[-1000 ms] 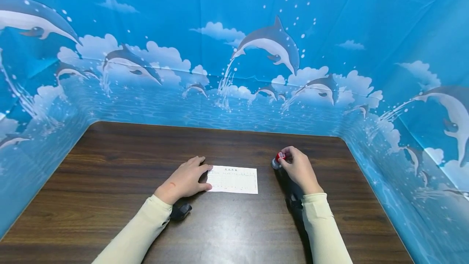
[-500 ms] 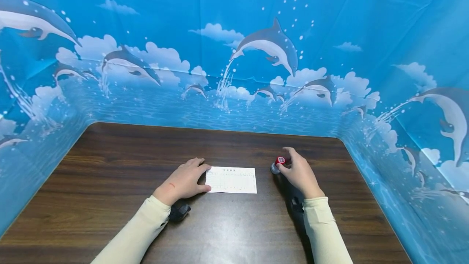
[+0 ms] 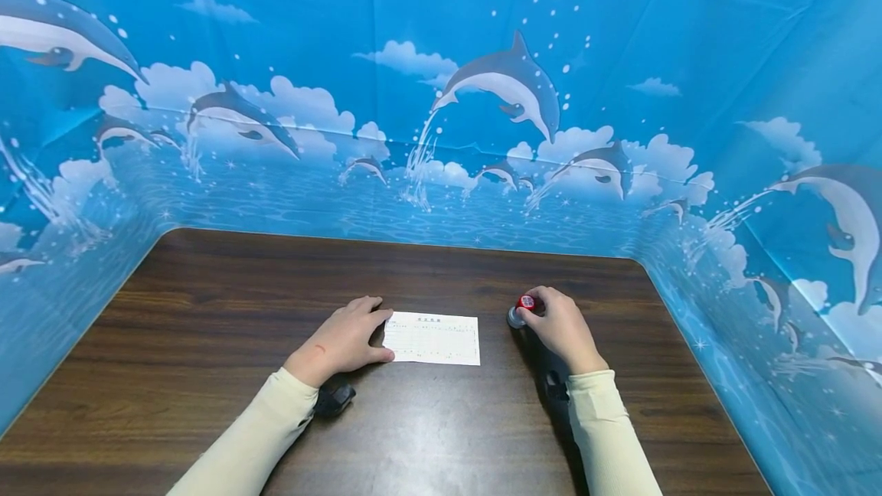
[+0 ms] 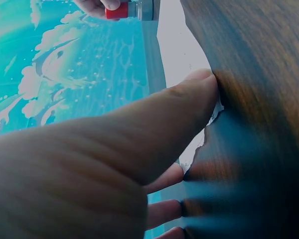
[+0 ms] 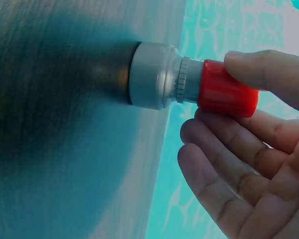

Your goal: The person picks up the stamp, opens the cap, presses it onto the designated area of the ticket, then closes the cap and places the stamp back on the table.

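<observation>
A round stamp with a red top and a grey base (image 5: 150, 75) stands upright on the table, right of a printed paper slip (image 3: 434, 339). My right hand (image 3: 565, 327) pinches its red top (image 5: 228, 88) between the thumb and fingers; the lower fingers spread loosely below in the right wrist view. My left hand (image 3: 341, 343) rests on the slip's left end, with the thumb (image 4: 202, 87) at the near corner and a fingertip at the far one. In the left wrist view, the slip's torn, uneven left edge shows beside the thumb.
The dark wood-grain table (image 3: 227, 289) extends around both hands. A blue curtain (image 3: 310, 197) printed with dolphins borders its back and sides. Black wrist-worn devices, such as the left one (image 3: 335, 398), sit under the wrists close over the tabletop.
Half a second ago the right index finger was lifted off the stamp's red top; now it is back down against it. The stamp and the left hand keep their places.
</observation>
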A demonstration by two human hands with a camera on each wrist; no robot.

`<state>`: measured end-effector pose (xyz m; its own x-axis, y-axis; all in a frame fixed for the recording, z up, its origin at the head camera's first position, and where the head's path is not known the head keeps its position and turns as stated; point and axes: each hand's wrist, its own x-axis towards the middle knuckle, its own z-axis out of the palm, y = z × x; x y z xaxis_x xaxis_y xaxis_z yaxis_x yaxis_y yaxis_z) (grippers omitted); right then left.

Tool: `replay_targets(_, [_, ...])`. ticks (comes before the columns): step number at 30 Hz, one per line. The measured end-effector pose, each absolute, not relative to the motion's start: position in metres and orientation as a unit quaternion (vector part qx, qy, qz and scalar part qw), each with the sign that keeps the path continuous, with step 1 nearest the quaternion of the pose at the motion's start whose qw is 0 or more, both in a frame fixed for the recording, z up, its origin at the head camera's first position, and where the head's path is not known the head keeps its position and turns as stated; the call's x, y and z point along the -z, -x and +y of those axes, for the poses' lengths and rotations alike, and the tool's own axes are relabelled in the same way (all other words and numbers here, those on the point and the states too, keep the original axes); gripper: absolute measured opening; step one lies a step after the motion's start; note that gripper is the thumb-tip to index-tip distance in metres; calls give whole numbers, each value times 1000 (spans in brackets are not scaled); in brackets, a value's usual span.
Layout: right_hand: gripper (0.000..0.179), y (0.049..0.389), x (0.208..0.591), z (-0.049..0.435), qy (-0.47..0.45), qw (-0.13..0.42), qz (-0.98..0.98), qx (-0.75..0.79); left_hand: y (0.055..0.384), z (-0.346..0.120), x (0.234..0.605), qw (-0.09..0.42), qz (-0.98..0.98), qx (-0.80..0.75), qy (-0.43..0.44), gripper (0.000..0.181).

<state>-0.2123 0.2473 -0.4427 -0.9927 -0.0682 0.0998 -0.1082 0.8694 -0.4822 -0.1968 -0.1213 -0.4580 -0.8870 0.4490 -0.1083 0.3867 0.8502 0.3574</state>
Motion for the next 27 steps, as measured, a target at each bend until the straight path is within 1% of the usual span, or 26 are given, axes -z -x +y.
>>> replay_targets(9, [28, 211, 439, 247, -53, 43, -961, -267, 196, -122, 457, 93, 957, -164, -218, 75])
replay_targets(18, [30, 209, 439, 244, -53, 82, -937, -335, 196, -123, 458, 90, 957, -167, -220, 75])
replay_targets(24, [32, 209, 436, 240, -68, 104, -921, -370, 196, -123, 456, 93, 956, -176, -216, 82])
replay_targets(27, [33, 208, 434, 236, -73, 108, -909, -396, 196, -121, 453, 81, 954, -186, -219, 83])
